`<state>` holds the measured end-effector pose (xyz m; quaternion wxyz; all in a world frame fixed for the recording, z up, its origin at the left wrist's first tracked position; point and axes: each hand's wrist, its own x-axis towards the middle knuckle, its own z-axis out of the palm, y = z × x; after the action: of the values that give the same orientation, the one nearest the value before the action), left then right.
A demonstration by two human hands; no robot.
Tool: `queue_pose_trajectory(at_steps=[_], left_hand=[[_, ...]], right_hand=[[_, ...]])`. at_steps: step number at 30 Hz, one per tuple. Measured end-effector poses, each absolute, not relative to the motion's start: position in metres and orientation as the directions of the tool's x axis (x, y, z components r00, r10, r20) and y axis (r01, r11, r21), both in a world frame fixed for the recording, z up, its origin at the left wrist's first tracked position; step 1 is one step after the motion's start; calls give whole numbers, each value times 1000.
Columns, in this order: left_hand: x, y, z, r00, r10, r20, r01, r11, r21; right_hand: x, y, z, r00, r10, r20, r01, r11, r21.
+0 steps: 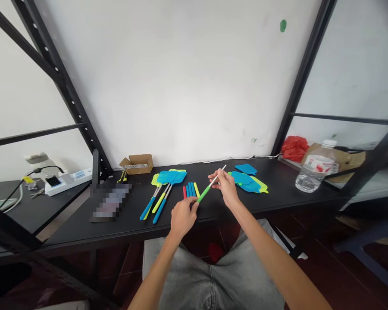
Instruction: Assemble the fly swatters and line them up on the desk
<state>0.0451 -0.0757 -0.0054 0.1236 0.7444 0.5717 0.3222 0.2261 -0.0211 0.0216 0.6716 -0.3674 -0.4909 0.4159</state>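
Observation:
My left hand (183,216) is closed round the lower end of a green handle (204,193) that has a thin metal rod (219,173) sticking out of its top. My right hand (225,184) pinches that rod between its fingertips. Both hands hover just above the front of a black table (278,193). Under them lies a small row of loose handles (190,189), red, blue and yellow. Left of these lie assembled fly swatters (163,189) with blue and yellow heads. Right of my right hand sits a pile of loose blue and yellow swatter heads (248,180).
A small open cardboard box (136,163) stands at the back left by the wall. A clear water bottle (314,171) stands at the right end, with a red bag (294,147) behind it. A power strip (67,179) lies on the left table. Black frame bars (304,73) rise on both sides.

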Motion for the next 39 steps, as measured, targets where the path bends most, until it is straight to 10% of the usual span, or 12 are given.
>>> queue_pose_trajectory(at_steps=[10, 16, 28, 39], left_hand=[[41, -77, -2, 177, 936, 305, 737, -331, 590], [37, -72, -4, 136, 946, 296, 670, -308, 675], [34, -66, -11, 94, 938, 334, 469, -338, 816], [35, -67, -11, 88, 936, 341, 469, -341, 815]], right_hand=[[256, -19, 34, -190, 929, 318, 224, 356, -907], [340, -7, 35, 214, 945, 248, 907, -99, -409], [340, 9, 29, 195, 961, 196, 980, -198, -1], [355, 6, 47, 164, 959, 231, 987, -159, -40]])
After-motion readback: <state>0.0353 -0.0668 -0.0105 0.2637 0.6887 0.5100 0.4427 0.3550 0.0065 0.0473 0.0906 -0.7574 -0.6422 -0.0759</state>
